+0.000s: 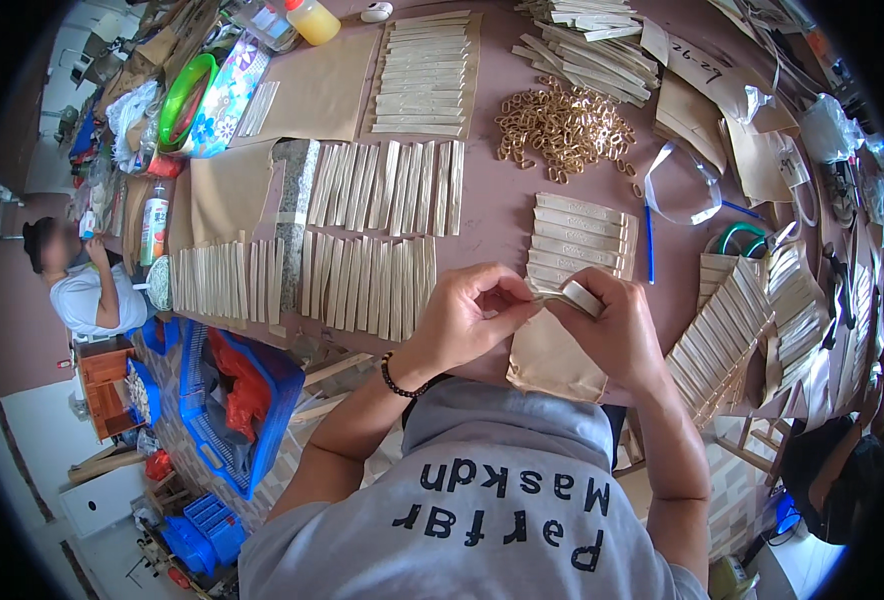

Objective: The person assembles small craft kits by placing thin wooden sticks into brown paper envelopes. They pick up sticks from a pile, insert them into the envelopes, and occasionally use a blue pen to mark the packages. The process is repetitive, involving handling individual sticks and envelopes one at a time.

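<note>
My left hand (467,315) and my right hand (612,325) meet over the near edge of the table (497,215). Together they pinch a narrow cream strip (567,294), folded or curled between the fingertips. A brown paper piece (552,360) lies under my hands. Just beyond them is a short row of cream strips (577,235) on brown paper. To the left lie long rows of similar strips (367,285).
A pile of gold metal rings (562,125) sits mid-table. A blue pen (649,240), more strip stacks (732,325) on the right, and bottles (312,18) at the far edge. A blue crate (242,400) stands on the floor left. Another person (87,285) sits at far left.
</note>
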The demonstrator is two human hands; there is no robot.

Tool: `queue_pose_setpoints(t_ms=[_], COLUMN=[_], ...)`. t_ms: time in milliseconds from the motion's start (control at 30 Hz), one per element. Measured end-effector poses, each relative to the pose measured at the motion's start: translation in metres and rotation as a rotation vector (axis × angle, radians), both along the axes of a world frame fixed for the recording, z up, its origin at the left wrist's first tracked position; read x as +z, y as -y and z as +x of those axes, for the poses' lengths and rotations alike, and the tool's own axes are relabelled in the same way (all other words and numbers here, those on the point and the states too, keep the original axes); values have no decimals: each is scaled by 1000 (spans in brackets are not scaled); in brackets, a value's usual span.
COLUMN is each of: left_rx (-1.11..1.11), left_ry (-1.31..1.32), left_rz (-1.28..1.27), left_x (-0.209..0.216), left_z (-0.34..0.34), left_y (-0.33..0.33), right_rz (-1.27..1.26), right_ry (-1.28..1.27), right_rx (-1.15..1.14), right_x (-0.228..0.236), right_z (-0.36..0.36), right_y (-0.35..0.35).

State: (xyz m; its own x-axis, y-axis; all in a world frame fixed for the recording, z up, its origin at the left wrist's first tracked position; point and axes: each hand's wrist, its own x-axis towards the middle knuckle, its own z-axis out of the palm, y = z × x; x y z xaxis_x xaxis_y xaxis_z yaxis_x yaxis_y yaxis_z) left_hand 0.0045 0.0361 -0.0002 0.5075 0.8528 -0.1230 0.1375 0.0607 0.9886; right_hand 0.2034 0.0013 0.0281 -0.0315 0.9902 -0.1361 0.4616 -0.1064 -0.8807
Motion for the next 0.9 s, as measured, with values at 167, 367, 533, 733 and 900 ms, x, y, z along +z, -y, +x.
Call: queue_pose_setpoints(t_ms=[167, 367, 533, 733, 900], left_rx=[75, 214, 284, 257, 68], left_ry=[121, 242, 461, 457, 127], left_rz=[16, -46, -99, -153, 15], left_x=[-3, -14, -16, -17, -7], left_z=[-1, -6, 7, 15, 11], left_y=[3, 6, 9, 18, 23], right_rz=[29, 158, -100, -140, 139], right_ry=[-287, -985, -1065, -1220, -767], right_rx=[-211, -560, -620, -522, -210], right_x=[-18, -28, -40, -31, -38], right_z=[11, 19, -15, -36, -18], right_y=[3, 13, 31, 21, 26])
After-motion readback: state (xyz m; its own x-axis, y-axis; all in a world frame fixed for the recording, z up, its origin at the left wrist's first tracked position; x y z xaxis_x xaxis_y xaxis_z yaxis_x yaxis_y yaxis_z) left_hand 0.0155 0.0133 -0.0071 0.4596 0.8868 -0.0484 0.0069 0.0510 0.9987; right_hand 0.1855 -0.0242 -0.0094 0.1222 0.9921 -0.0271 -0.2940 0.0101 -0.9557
